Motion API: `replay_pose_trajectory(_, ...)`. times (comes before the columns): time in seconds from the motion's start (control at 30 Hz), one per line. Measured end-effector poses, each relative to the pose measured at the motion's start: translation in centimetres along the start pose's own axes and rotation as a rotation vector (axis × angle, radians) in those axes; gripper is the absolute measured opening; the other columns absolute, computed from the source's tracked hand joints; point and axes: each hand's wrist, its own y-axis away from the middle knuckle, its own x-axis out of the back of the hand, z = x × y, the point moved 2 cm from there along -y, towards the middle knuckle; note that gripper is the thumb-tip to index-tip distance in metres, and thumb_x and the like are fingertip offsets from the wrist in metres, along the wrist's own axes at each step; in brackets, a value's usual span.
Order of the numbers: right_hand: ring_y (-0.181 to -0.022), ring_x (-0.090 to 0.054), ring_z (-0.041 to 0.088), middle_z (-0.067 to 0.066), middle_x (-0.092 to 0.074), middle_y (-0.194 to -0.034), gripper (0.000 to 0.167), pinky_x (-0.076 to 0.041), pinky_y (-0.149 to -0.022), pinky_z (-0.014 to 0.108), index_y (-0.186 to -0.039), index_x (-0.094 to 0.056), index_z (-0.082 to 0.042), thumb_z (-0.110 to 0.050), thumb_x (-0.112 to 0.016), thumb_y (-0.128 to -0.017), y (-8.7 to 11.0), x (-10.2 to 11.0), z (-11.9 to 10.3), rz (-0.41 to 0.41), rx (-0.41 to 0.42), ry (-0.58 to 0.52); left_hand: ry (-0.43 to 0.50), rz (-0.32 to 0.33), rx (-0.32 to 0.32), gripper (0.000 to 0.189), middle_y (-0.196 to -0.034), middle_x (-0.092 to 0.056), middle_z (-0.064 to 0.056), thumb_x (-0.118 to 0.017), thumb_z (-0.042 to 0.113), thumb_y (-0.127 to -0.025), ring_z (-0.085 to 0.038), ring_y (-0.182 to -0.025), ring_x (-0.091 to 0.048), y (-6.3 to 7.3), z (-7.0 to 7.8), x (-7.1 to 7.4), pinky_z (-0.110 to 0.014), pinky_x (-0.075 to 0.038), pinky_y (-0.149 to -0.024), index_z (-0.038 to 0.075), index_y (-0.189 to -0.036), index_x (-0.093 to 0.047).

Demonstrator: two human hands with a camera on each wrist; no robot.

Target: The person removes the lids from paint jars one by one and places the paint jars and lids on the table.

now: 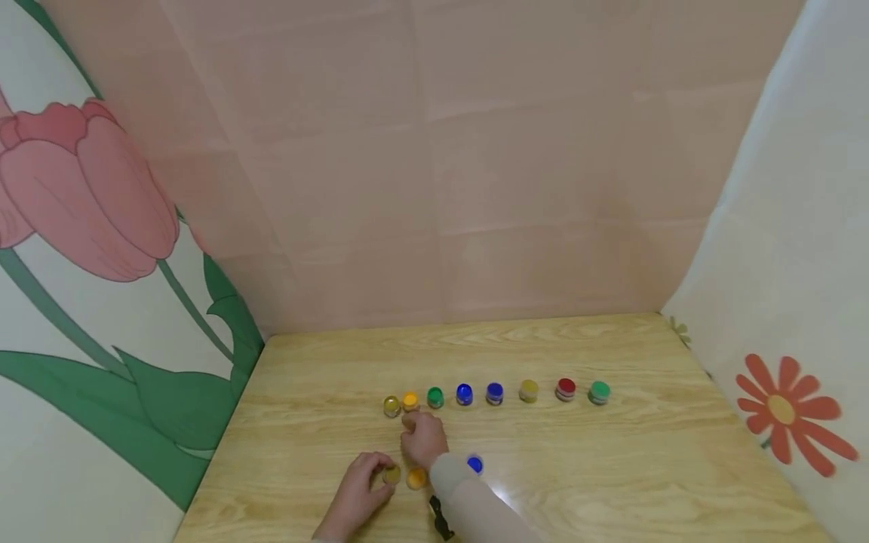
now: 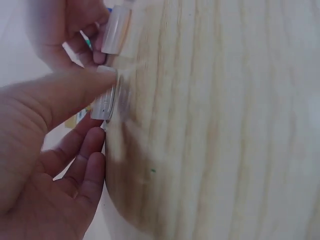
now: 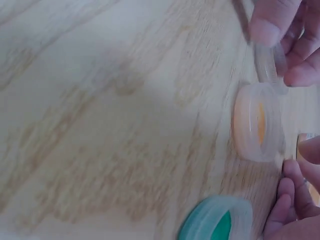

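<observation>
My left hand (image 1: 360,490) pinches a yellow lid (image 1: 391,474) by its edge, low over the table at the front. Just right of it lies an orange lid (image 1: 416,477), a shallow clear-walled ring in the right wrist view. A green lid (image 3: 212,222) lies beyond that, hidden behind the right forearm in the head view. My right hand (image 1: 424,439) reaches to the row behind, its thumb and fingers round the front of an open orange paint pot (image 1: 410,399), whose lower part they hide. A yellow paint pot (image 1: 391,406) stands close on the left.
The row continues rightward with a green pot (image 1: 435,397), a blue pot (image 1: 465,394) and several capped pots, the last one green (image 1: 600,392). A blue lid (image 1: 474,464) lies right of my right forearm. A pink cloth (image 1: 434,166) hangs behind the wooden table (image 1: 305,422).
</observation>
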Motion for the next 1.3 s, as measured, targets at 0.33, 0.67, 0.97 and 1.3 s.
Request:
replay_pose_trajectory(0.33, -0.095, -0.065, 0.020, 0.008, -0.072, -0.105, 0.020, -0.056, -0.084, 0.038, -0.114, -0.072, 0.000, -0.011, -0.064, -0.098, 1.3, 3.8, 1.4, -0.183, 0.016, -0.182, -0.093, 0.002, 0.060, 0.016, -0.108, -0.059, 0.001, -0.070, 0.008, -0.086, -0.025, -0.107, -0.055, -1.3, 2.4, 0.2, -0.049, -0.050, -0.093, 0.016, -0.097, -0.061)
replay_pose_trajectory(0.67, -0.097, -0.066, 0.022, 0.016, -0.071, -0.108, 0.016, -0.054, -0.082, 0.027, -0.109, -0.070, 0.002, 0.001, -0.060, -0.097, 3.1, 10.5, 4.7, -0.103, -0.011, -0.291, -0.046, -0.034, 0.023, 0.016, -0.118, -0.059, -0.002, -0.064, 0.009, -0.095, -0.024, -0.112, -0.058, -5.4, 7.9, -3.6, -0.046, -0.053, -0.096, 0.010, -0.112, -0.065)
replay_pose_trajectory(0.97, -0.093, -0.065, 0.022, 0.010, -0.071, -0.101, 0.016, -0.056, -0.083, 0.034, -0.107, -0.070, 0.001, 0.006, -0.063, -0.093, 4.1, 15.1, 8.4, 0.101, -0.149, -0.171, 0.028, -0.037, -0.019, 0.035, -0.124, -0.058, -0.012, -0.063, 0.007, -0.096, -0.025, -0.109, -0.061, -9.8, 11.4, -8.1, -0.035, -0.055, -0.088, 0.002, -0.131, -0.060)
replay_pose_trajectory(1.3, -0.111, -0.063, 0.048, 0.037, -0.058, -0.127, 0.052, -0.053, -0.096, 0.054, -0.137, -0.048, 0.015, 0.010, -0.060, -0.086, 3.3, 15.5, 8.9, 0.153, -0.159, -0.177, 0.032, 0.020, 0.024, 0.059, -0.141, -0.047, -0.032, -0.062, -0.001, -0.088, -0.045, -0.129, -0.051, -13.0, 13.7, -12.0, -0.052, -0.043, -0.109, -0.013, -0.143, -0.042)
